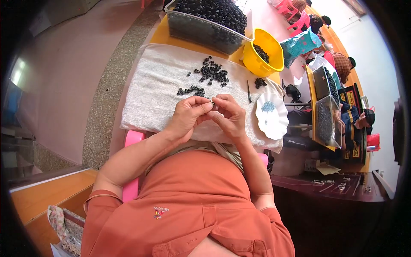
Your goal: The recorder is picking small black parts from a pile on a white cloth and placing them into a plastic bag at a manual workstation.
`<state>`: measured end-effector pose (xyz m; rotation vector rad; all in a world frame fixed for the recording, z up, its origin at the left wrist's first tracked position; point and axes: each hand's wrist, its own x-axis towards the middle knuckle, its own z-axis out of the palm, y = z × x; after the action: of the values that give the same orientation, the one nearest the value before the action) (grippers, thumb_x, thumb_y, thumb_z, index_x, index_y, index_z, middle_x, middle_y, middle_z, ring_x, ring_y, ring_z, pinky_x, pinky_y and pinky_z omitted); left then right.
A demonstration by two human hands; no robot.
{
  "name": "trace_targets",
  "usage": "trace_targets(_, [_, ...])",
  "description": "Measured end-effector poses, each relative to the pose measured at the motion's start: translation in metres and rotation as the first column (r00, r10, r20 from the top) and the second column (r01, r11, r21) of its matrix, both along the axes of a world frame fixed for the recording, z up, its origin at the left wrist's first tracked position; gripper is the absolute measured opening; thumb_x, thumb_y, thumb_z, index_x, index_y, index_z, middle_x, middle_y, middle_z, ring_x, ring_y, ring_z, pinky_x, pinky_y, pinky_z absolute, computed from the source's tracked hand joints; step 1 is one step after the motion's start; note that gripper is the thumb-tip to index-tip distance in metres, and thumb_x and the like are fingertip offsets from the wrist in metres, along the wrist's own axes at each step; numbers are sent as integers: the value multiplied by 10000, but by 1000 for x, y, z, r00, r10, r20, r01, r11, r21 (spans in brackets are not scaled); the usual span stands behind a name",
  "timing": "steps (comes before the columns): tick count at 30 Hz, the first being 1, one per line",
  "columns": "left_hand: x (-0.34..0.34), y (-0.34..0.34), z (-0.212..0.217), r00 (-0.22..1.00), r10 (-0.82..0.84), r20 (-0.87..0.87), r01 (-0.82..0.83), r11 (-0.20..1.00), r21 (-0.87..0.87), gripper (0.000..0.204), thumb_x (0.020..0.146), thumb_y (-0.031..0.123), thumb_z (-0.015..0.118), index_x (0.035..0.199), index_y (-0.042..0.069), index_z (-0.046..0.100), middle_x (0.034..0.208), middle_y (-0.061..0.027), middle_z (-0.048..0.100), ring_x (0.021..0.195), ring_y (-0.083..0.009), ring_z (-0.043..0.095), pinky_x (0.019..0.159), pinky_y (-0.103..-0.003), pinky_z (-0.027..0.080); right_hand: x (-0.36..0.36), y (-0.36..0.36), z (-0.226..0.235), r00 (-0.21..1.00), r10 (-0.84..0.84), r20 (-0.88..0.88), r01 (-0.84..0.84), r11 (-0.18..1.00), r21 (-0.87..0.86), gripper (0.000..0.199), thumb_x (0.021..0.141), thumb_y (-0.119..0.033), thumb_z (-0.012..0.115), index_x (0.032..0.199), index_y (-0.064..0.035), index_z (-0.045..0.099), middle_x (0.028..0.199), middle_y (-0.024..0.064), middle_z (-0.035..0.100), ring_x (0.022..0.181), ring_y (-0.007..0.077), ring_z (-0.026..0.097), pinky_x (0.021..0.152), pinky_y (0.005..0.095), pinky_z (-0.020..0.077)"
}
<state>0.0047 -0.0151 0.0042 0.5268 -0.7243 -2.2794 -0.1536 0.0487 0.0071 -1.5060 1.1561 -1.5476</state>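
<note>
My left hand (188,112) and my right hand (230,115) meet over the near part of a white towel (150,81). Their thumbs and forefingers pinch together at one spot, where a small dark part (212,103) shows between the tips. Most of it is hidden by the fingers. Just beyond my left hand lies a small cluster of black ring-like parts (192,91), with a larger loose pile (214,73) farther back. To the right of my right hand, a white scalloped dish (274,124) holds tiny blue-grey bits (268,106).
Dark tweezers (249,91) and another small black heap (260,82) lie on the towel's right side. At the back stand a clear bin (197,32) full of black parts and a yellow basket (265,64). Other people work at tables on the right, one (361,120) wearing a dark cap.
</note>
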Motion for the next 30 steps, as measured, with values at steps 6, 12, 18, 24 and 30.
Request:
trace_targets(6, [2, 2, 5, 1000, 9, 3, -9, 1000, 24, 120, 908, 68, 651, 1010, 41, 595, 922, -33, 647, 816, -99, 630, 783, -261, 551, 10, -5, -5, 932, -230, -279, 179, 964, -196, 418, 732, 61, 757, 1123, -43, 652, 1006, 109, 612, 836, 178, 634, 719, 281, 526])
trace_targets(12, [1, 5, 6, 998, 67, 17, -66, 997, -31, 130, 904, 50, 647, 1010, 26, 576, 924, -43, 652, 824, -91, 634, 765, -249, 546, 17, -4, -1, 870, -336, -361, 250, 931, -265, 390, 703, 79, 754, 1064, -42, 669, 991, 123, 623, 820, 220, 650, 727, 301, 529])
trace_targets(18, [-2, 9, 0, 991, 135, 18, -131, 982, -139, 144, 902, 16, 639, 1029, 54, 584, 939, -24, 652, 840, -89, 626, 769, -244, 537, 20, -1, -7, 926, -291, -241, 255, 952, -170, 343, 742, 87, 739, 1065, -5, 670, 1054, 102, 611, 906, 176, 620, 781, 265, 504])
trace_targets(24, [-4, 9, 4, 979, 206, 10, -201, 965, -167, 98, 885, 14, 653, 960, 23, 589, 869, -32, 661, 774, -64, 622, 713, -208, 517, 21, -4, -12, 959, -245, -141, 229, 965, -125, 346, 768, 76, 738, 1099, 7, 665, 1070, 96, 610, 936, 153, 615, 777, 263, 512])
trace_targets(30, [0, 7, 5, 989, 141, 45, -132, 979, -156, 114, 905, 33, 652, 1010, 41, 608, 922, -28, 664, 810, -78, 627, 748, -213, 522, 20, -5, 0, 885, -349, -307, 287, 930, -229, 347, 732, 49, 757, 1062, -7, 666, 990, 126, 642, 819, 205, 668, 701, 300, 543])
